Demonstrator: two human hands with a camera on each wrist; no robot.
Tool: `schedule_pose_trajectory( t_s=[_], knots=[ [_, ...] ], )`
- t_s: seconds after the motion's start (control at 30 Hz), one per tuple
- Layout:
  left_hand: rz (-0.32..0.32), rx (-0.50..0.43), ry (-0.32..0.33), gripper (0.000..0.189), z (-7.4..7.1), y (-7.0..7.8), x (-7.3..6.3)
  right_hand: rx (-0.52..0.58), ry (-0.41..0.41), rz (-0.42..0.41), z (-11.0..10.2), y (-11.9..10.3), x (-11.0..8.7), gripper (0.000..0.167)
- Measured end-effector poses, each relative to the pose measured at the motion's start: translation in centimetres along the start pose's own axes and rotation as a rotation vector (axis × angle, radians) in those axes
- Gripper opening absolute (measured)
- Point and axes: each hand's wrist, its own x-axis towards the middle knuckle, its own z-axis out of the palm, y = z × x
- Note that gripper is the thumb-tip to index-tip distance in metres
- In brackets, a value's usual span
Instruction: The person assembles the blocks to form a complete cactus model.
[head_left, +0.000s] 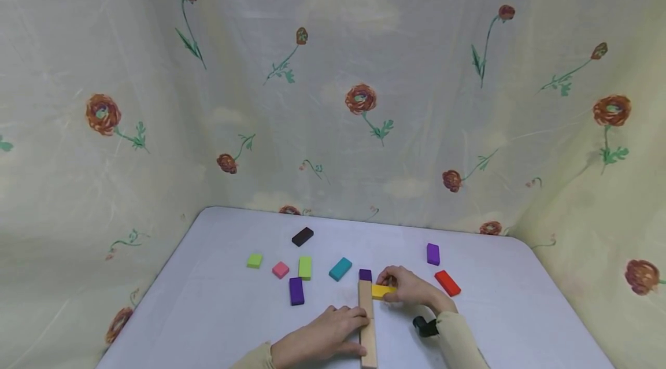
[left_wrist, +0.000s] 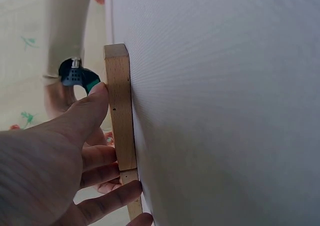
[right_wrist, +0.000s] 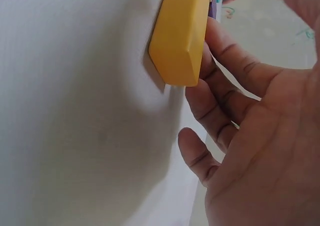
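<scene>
Two plain wooden blocks (head_left: 367,341) lie end to end in a line on the table, with a dark purple block (head_left: 365,275) at the far end. Against the side of this line my left hand (head_left: 333,334) rests its thumb and fingertips, near the joint between the wooden blocks. In the left wrist view the fingers of the left hand (left_wrist: 65,151) look fairly straight. My right hand (head_left: 411,287) pinches a yellow block (head_left: 382,291) by its outer part, the block's other end right at the side of the far wooden block. The right wrist view shows the yellow block (right_wrist: 179,40) low over the table.
Left of the line lie a teal block (head_left: 340,269), a purple block (head_left: 296,291), two lime green blocks (head_left: 304,268), a pink block (head_left: 280,269) and a black block (head_left: 303,236). A red block (head_left: 447,283) and another purple block (head_left: 433,254) lie at right. Flowered cloth (head_left: 333,97) hangs around the table.
</scene>
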Motion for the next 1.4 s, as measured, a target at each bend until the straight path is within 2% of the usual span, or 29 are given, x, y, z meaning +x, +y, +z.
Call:
schedule_pose_trajectory(
  t_s=[0.1, 0.3, 0.47, 0.73, 0.83, 0.93, 1.13, 1.27, 1.4],
  knots=[
    [0.002, 0.0, -0.002, 0.06, 0.0, 0.0, 0.0, 0.016, 0.05, 0.039, -0.1, 0.0, -0.3, 0.031],
    [-0.009, 0.0, -0.008, 0.06, 0.0, 0.1, 0.0, 0.05, 0.223, 0.111, -0.9, 0.2, -1.0, 0.03],
    [-0.007, -0.005, -0.007, 0.061, -0.1, 0.1, -0.1, 0.06, 0.341, 0.181, -2.0, 0.7, -1.8, 0.04],
    [-0.021, -0.038, -0.035, 0.061, -0.1, 0.1, -0.1, 0.078, 0.437, 0.263, -3.8, 3.1, -3.6, 0.065],
    [-0.018, -0.04, -0.035, 0.061, -0.1, 0.1, -0.2, 0.081, 0.471, 0.269, -4.7, 4.0, -4.5, 0.067],
    [-0.015, -0.042, -0.032, 0.061, -0.2, 0.1, -0.2, 0.078, 0.49, 0.272, -5.7, 4.9, -5.5, 0.065],
    [-0.003, -0.032, -0.016, 0.061, -0.4, 0.2, -0.3, 0.088, 0.463, 0.317, -6.7, 6.4, -7.1, 0.064],
    [-0.007, -0.029, -0.018, 0.062, -0.3, 0.1, -0.3, 0.066, 0.456, 0.344, -6.9, 7.3, -7.6, 0.064],
    [-0.007, -0.034, -0.018, 0.062, -0.2, 0.1, -0.3, 0.045, 0.405, 0.396, -6.8, 7.9, -7.7, 0.067]
  ],
)
